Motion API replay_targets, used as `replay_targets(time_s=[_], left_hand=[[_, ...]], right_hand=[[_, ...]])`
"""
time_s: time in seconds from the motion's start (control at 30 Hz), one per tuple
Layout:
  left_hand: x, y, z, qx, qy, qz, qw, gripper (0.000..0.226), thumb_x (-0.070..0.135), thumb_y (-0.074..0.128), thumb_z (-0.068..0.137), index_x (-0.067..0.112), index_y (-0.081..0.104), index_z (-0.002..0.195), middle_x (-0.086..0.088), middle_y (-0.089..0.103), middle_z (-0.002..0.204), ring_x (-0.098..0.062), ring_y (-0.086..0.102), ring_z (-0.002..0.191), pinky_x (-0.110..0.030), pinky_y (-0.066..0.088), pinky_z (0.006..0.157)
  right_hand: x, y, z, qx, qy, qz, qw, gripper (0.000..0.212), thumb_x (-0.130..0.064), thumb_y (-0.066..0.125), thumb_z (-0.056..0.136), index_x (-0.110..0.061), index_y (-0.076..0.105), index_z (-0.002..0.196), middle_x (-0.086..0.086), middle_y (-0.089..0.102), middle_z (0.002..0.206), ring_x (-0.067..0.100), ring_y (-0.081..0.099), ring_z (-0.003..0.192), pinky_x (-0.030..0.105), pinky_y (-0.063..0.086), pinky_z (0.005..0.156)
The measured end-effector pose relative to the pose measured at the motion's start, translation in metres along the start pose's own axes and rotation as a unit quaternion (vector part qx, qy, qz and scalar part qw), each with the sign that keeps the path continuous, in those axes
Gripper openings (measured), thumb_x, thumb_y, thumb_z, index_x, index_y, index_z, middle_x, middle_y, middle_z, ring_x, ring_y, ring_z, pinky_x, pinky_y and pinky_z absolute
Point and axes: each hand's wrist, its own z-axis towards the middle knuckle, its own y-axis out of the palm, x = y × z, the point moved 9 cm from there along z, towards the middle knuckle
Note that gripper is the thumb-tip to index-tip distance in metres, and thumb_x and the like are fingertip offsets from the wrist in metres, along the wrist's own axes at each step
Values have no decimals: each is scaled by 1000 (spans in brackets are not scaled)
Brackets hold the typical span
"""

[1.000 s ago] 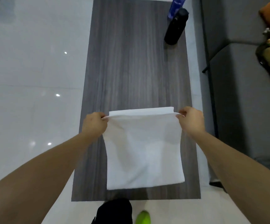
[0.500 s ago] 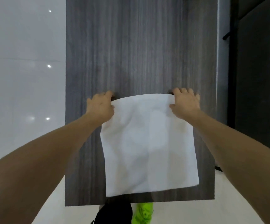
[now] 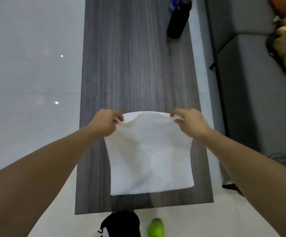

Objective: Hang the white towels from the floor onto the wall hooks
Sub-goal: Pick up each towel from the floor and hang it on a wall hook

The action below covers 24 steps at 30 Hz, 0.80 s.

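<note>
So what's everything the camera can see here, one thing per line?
towel: one, white, lying on the near end of the table, its far edge lifted
table: one, dark grey wood grain, long, running away down the middle
bottle: one, black, standing at the table's far right
blue item: one, behind the bottle, too cut off to name
sofa: one, grey, right of the table
floor: pale glossy tiles, left
shoe: one, bright green, bottom edge
left hand: pinches the towel's far left corner
right hand: pinches the far right corner
</note>
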Motion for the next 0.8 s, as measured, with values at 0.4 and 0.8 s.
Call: replay_targets(time_s=[0.4, 0.8], left_hand=[[110, -114, -187, 105, 39, 115, 987, 16, 25, 67, 90, 13, 76, 91, -3, 69, 87, -20, 59, 81, -30, 46, 71], [168, -260, -327, 285, 50, 76, 954, 36, 56, 78, 68, 22, 69, 61, 1, 67, 65, -11, 58, 72, -31, 48, 60]], right_hand=[[-23, -98, -182, -42, 19, -15, 999, 26, -7, 63, 91, -17, 75, 111, 5, 70, 115, 22, 65, 106, 31, 52, 93], [-70, -240, -275, 95, 20, -20, 995, 24, -29, 66, 93, -8, 77, 95, 2, 67, 82, 19, 58, 78, 28, 43, 71]])
